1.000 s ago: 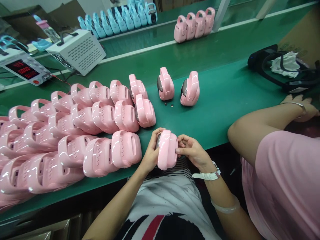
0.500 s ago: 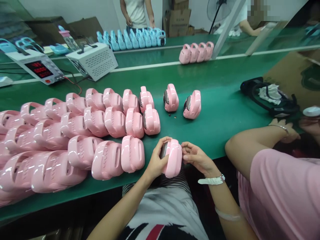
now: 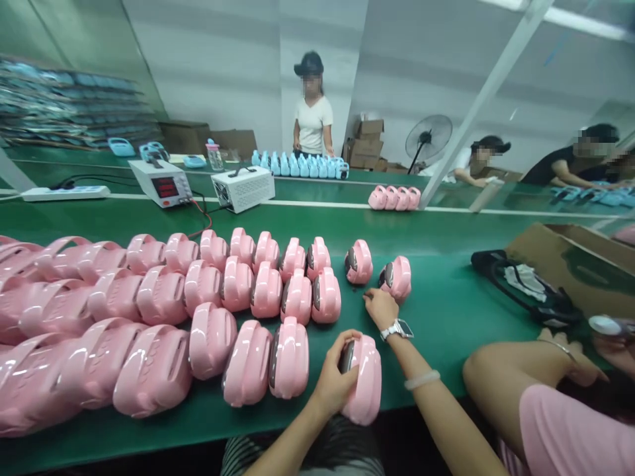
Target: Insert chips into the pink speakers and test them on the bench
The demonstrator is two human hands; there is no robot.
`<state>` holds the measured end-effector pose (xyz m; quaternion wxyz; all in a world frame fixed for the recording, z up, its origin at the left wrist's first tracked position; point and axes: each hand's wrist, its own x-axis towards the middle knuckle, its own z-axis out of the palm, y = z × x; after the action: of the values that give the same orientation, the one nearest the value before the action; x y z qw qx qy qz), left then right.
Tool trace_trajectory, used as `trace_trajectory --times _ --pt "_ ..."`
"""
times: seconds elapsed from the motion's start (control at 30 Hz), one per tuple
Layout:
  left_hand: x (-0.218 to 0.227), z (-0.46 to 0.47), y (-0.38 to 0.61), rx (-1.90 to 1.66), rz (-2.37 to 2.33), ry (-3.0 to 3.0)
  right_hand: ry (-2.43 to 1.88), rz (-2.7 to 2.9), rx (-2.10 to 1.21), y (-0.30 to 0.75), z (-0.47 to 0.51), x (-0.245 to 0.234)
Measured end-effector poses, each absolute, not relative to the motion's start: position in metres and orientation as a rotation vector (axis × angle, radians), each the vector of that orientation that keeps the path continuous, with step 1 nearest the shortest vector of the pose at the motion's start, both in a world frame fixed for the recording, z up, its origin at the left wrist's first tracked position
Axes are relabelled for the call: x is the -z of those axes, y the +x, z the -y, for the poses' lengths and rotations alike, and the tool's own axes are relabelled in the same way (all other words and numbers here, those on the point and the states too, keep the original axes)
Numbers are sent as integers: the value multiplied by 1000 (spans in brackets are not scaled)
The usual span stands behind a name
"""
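Note:
My left hand [image 3: 333,378] is wrapped round a glossy pink plastic device with a carry handle [image 3: 366,387], tilted above the table's front edge, its dark front panel facing left. Further forward, my right hand [image 3: 383,308] rests on the green tabletop with its fingertips pinched together; anything between them is too small to make out. A tiny dark bit [image 3: 354,289] lies just left of those fingers. Two more pink devices stand close by: one upright device [image 3: 361,262] beyond the hand, and another device [image 3: 398,277] to its right, partly behind the fingers.
Rows of pink devices [image 3: 161,294] fill the table's left side. Behind them stand a power supply [image 3: 161,185] and a vented white box [image 3: 245,188]. An open carton [image 3: 570,264] and a black headband-like item [image 3: 520,291] lie right, near a neighbour's hand [image 3: 570,357]. Co-workers stand across.
My right hand has left the held device and reached forward to the tabletop by the small dark bits. My left hand still holds the device. The view has tilted up.

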<state>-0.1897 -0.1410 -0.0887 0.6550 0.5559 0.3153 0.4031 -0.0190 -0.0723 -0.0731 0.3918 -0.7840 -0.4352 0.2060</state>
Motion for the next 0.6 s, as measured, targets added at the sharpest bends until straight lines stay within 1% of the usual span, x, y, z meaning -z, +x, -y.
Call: trace_trajectory --times 0.1,0.17,0.33,0.47,0.53,0.6 --pt "99 139 -191 -957 -713 1197 -1991 1107 -587 -18 67 69" --pt "109 135 -190 -968 -674 1170 -1916 1112 -697 -21 61 58" --pt "137 117 -182 -1003 -524 1147 -1567 1176 -1145 -54 46 14" --pt "140 113 -175 -1088 -521 987 -1468 1264 -1424 -80 33 -9" --pt "134 116 -177 -1117 -573 945 -1455 1292 -1458 -82 30 -15" --pt "126 120 -186 -1107 -661 937 -1433 1296 -1402 -76 34 -21"
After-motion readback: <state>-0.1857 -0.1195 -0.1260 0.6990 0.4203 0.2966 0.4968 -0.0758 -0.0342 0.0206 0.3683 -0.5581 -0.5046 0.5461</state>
